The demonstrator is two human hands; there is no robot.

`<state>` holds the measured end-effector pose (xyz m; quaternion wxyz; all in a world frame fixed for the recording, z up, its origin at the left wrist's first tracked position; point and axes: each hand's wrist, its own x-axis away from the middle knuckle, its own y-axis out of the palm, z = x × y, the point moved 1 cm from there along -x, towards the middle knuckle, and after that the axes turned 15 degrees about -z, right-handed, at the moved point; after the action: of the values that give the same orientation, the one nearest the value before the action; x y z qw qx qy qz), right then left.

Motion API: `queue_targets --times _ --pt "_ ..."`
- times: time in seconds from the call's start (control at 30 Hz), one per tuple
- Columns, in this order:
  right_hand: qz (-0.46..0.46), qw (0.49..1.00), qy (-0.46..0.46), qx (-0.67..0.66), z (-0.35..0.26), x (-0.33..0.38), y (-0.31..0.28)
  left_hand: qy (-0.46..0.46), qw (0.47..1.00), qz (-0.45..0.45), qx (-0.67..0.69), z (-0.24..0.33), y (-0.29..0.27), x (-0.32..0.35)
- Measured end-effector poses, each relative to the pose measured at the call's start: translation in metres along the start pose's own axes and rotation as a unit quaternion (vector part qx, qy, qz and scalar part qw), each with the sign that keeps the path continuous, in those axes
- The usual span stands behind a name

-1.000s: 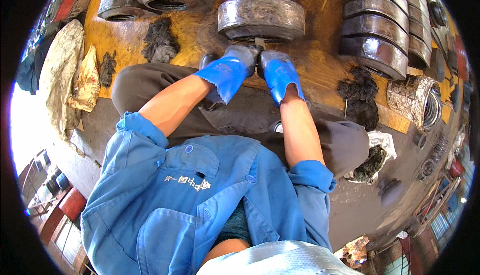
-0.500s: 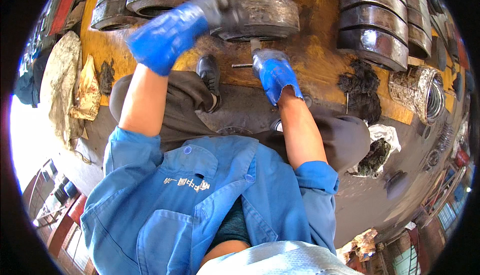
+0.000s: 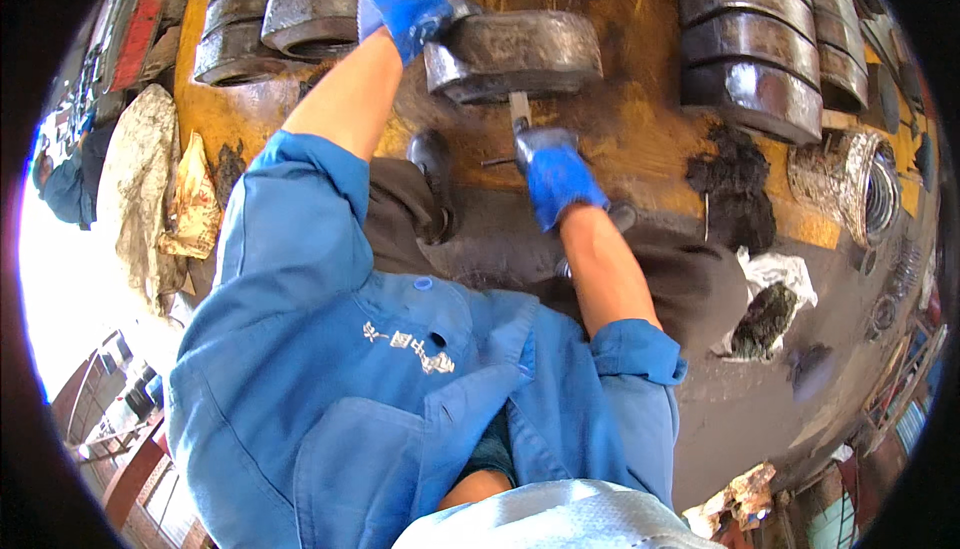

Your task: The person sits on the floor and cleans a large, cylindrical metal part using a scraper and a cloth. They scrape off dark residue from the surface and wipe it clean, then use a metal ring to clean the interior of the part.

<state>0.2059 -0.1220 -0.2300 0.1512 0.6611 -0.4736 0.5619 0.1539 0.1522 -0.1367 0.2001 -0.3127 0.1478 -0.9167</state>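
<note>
The heavy metal ring (image 3: 515, 54) lies flat on the yellow surface (image 3: 640, 134), up at 12 o'clock in front of you. It is dark, round and greasy. Your left hand (image 3: 408, 19), in a blue glove, is at the ring's 9 o'clock side. Its fingers are curled over the ring's edge and grip it. Your right hand (image 3: 553, 171), also in a blue glove, is just under the ring at its 6 o'clock side. It is closed around a small metal tool (image 3: 520, 109), and the tool's tip touches the bottom edge of the ring.

At 10 o'clock from the ring sits a stack of more dark rings (image 3: 290, 9). At 2 o'clock another row of rings (image 3: 760, 59) leans one on the other. A lump of black grease (image 3: 735, 174) lies on the surface at 4 o'clock from the ring. Beside it, further right, is a round silver part (image 3: 845, 179). Dirty rags (image 3: 150, 189) lie far over at 8 o'clock. Your dark shoe (image 3: 435, 174) rests near the surface's edge, between your two arms.
</note>
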Motion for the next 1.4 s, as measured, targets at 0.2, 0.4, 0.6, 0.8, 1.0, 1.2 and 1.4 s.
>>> queue_targets --times 0.2,0.4,0.6,0.8,1.0,1.2,1.4 --pt "0.018 0.995 0.045 -0.084 -0.027 0.017 0.005 -0.144 0.984 -0.09 0.059 0.005 0.001 0.007" --pt "0.049 0.997 0.042 -0.046 -0.005 0.01 0.019 -0.206 0.978 0.016 0.009 0.005 -0.001 0.0" --pt "0.066 0.997 0.037 0.017 -0.003 0.018 0.018 -0.221 0.963 -0.072 -0.137 0.017 -0.006 -0.008" --pt "0.222 0.966 -0.07 0.113 0.002 0.025 0.022 -0.194 0.967 -0.04 -0.161 -0.012 -0.008 -0.03" --pt "0.283 0.947 -0.152 -0.008 0.015 0.009 0.026 -0.208 0.968 -0.079 -0.117 -0.024 -0.01 -0.038" --pt "0.347 0.91 -0.21 -0.089 0.006 0.002 0.023 -0.172 0.954 -0.143 -0.199 -0.045 -0.007 -0.053" --pt "0.352 0.889 -0.23 -0.18 0.005 -0.006 0.027 -0.131 0.94 -0.18 -0.26 -0.064 -0.004 -0.067"
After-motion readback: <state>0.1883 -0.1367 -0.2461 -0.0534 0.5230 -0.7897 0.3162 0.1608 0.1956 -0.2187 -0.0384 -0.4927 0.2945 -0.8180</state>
